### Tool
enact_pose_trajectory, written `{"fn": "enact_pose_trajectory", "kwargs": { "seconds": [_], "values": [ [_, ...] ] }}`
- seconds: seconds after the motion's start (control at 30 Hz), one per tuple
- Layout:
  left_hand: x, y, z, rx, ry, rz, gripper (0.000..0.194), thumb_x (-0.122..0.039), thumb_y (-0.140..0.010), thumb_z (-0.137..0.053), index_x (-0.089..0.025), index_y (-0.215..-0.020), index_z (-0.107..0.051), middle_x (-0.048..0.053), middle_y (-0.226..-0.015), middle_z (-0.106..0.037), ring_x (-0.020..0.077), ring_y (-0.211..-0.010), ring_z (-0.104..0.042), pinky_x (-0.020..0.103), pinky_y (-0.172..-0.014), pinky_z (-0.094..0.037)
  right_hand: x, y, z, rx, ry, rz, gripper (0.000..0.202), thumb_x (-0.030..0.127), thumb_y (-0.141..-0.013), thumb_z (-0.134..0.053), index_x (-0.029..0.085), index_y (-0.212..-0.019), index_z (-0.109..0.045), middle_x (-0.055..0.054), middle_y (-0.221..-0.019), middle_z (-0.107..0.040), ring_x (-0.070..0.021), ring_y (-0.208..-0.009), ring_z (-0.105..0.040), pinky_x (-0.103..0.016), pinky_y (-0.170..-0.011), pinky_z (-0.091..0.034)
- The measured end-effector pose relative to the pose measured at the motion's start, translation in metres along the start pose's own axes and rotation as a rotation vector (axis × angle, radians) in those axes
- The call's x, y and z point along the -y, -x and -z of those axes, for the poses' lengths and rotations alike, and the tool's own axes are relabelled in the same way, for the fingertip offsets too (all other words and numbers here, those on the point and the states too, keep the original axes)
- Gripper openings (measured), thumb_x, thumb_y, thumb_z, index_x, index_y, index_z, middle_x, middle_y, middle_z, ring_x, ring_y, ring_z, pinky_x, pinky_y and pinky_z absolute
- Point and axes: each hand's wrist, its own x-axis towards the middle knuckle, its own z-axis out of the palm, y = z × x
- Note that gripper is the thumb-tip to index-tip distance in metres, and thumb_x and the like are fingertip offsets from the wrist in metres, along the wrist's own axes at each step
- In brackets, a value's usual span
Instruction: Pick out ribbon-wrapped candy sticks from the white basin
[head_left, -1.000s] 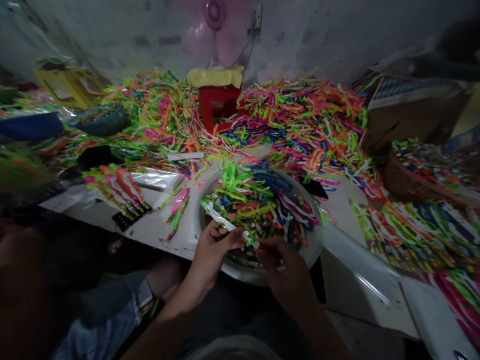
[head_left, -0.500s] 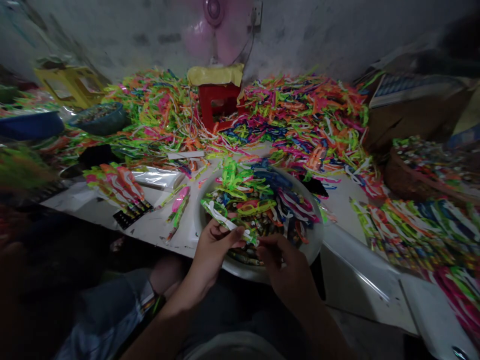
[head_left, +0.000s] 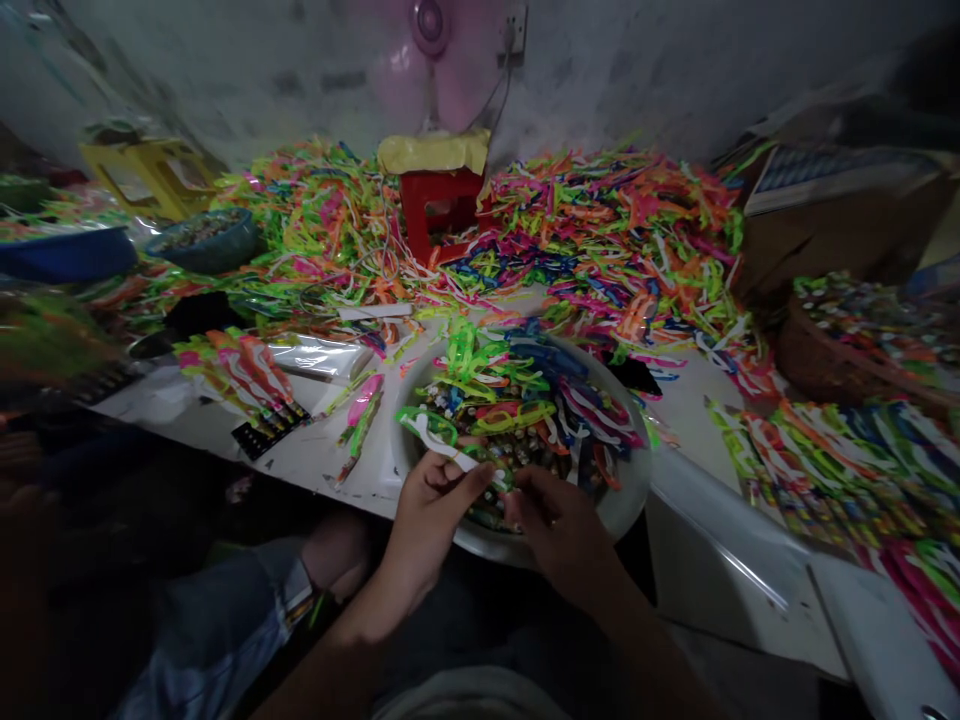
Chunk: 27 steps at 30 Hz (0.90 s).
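Observation:
My left hand (head_left: 435, 495) is closed around a pair of green toy glasses (head_left: 427, 428) with a white arm, its thumb pressed on the near end. The glasses slant over a round basin (head_left: 634, 490), their far end up to the left. My right hand (head_left: 551, 510) pinches at the near right end of the same glasses; its fingertips partly hide that end. Inside the basin lie more toy glasses, including a yellow-green pair (head_left: 517, 414), and many small multicoloured pieces too small to make out.
A large heap of bright plastic pieces (head_left: 615, 220) spreads behind, around a red stool (head_left: 416, 215). Colourful filled packs (head_left: 240, 370) lie left, rows of similar packs (head_left: 840, 460) right. A clear plastic sheet (head_left: 720, 530) lies beside the basin. Another person's leg (head_left: 225, 610) is lower left.
The glasses have tilted slightly, and more of their green rim shows at the far end. Both hands stay close together over the basin. The whole view has shifted a little.

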Motion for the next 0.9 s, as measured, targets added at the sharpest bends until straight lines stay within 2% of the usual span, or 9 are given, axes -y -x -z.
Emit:
{"fn": "enact_pose_trajectory", "kwargs": {
  "seconds": [0.17,0.33,0.43,0.5,0.57,0.63,0.73,0.8,0.9],
  "values": [
    [-0.022,-0.005,0.027,-0.021,-0.115,-0.052,0.03,-0.03,-0.066,-0.073,-0.017,-0.087,-0.057,-0.003,-0.066,-0.06,0.0106,-0.064,-0.058,0.019,-0.06,-0.046,0.008,-0.011,-0.002,0.026,0.111,0.102,0.015,0.032,-0.084,-0.054,0.018,-0.08,-0.057,-0.001,-0.076,-0.062,-0.0141,-0.073,-0.057,-0.023,-0.066,-0.04],
    [-0.04,-0.054,0.108,-0.139,-0.611,-0.214,0.065,-0.04,-0.073,-0.063,-0.017,-0.129,-0.039,-0.002,-0.069,-0.06,0.0113,-0.056,-0.054,0.02,-0.053,-0.043,0.003,-0.025,0.014,0.163,0.534,-0.073,0.023,0.04,-0.082,-0.059,0.022,-0.093,-0.066,-0.004,-0.09,-0.068,-0.0218,-0.087,-0.062,-0.029,-0.073,-0.04],
    [-0.034,-0.085,0.155,-0.159,-0.985,-0.153,0.062,-0.04,-0.081,-0.048,-0.013,-0.135,-0.033,0.003,-0.076,-0.065,0.0124,-0.045,-0.051,0.027,-0.051,-0.045,0.003,-0.031,0.014,0.383,0.708,-0.115,0.025,0.04,-0.08,-0.06,0.022,-0.095,-0.068,-0.006,-0.09,-0.07,-0.0252,-0.088,-0.064,-0.029,-0.07,-0.041],
    [-0.029,-0.096,0.169,-0.211,-1.275,-0.141,0.055,-0.034,-0.083,-0.044,-0.01,-0.132,-0.039,0.011,-0.085,-0.068,0.0195,-0.059,-0.061,0.034,-0.063,-0.048,0.005,-0.036,0.007,0.464,0.742,-0.105,0.026,0.038,-0.078,-0.061,0.021,-0.095,-0.069,-0.007,-0.091,-0.07,-0.0259,-0.09,-0.064,-0.029,-0.069,-0.042],
    [-0.027,-0.1,0.162,-0.269,-1.449,-0.221,0.052,-0.031,-0.083,-0.043,-0.009,-0.13,-0.041,0.017,-0.1,-0.067,0.0267,-0.084,-0.064,0.04,-0.076,-0.047,0.005,-0.041,-0.001,0.492,0.748,-0.095,0.026,0.037,-0.077,-0.061,0.019,-0.094,-0.069,-0.009,-0.091,-0.07,-0.0269,-0.09,-0.064,-0.029,-0.068,-0.042],
    [-0.03,-0.097,0.136,-0.235,-1.427,-0.397,0.049,-0.032,-0.085,-0.043,-0.011,-0.129,-0.043,0.017,-0.111,-0.063,0.0271,-0.097,-0.061,0.041,-0.084,-0.045,0.004,-0.046,-0.008,0.497,0.758,-0.097,0.025,0.034,-0.076,-0.061,0.016,-0.091,-0.07,-0.012,-0.09,-0.069,-0.029,-0.088,-0.064,-0.029,-0.066,-0.042],
    [-0.033,-0.088,0.077,0.083,-1.288,-0.651,0.035,-0.032,-0.085,-0.046,-0.017,-0.114,-0.056,0.01,-0.108,-0.064,0.0223,-0.099,-0.058,0.037,-0.09,-0.043,-0.002,-0.048,-0.012,0.511,0.764,-0.083,0.023,0.028,-0.075,-0.059,0.011,-0.085,-0.07,-0.016,-0.087,-0.069,-0.0303,-0.083,-0.064,-0.03,-0.063,-0.041],
    [-0.029,-0.086,0.036,0.389,-1.263,-0.673,0.027,-0.029,-0.084,-0.049,-0.021,-0.106,-0.062,0.007,-0.103,-0.065,0.0207,-0.1,-0.057,0.035,-0.092,-0.041,-0.006,-0.048,-0.01,0.515,0.741,-0.051,0.02,0.025,-0.074,-0.059,0.011,-0.083,-0.07,-0.015,-0.085,-0.068,-0.028,-0.081,-0.064,-0.028,-0.063,-0.04],
    [-0.017,-0.09,-0.007,0.564,-1.231,-0.643,0.024,-0.025,-0.079,-0.056,-0.021,-0.101,-0.064,0.009,-0.098,-0.065,0.0229,-0.097,-0.057,0.035,-0.09,-0.042,-0.008,-0.043,-0.002,0.5,0.688,-0.005,0.017,0.025,-0.072,-0.059,0.014,-0.082,-0.068,-0.009,-0.082,-0.068,-0.0217,-0.08,-0.062,-0.025,-0.065,-0.039]
  ]
}}
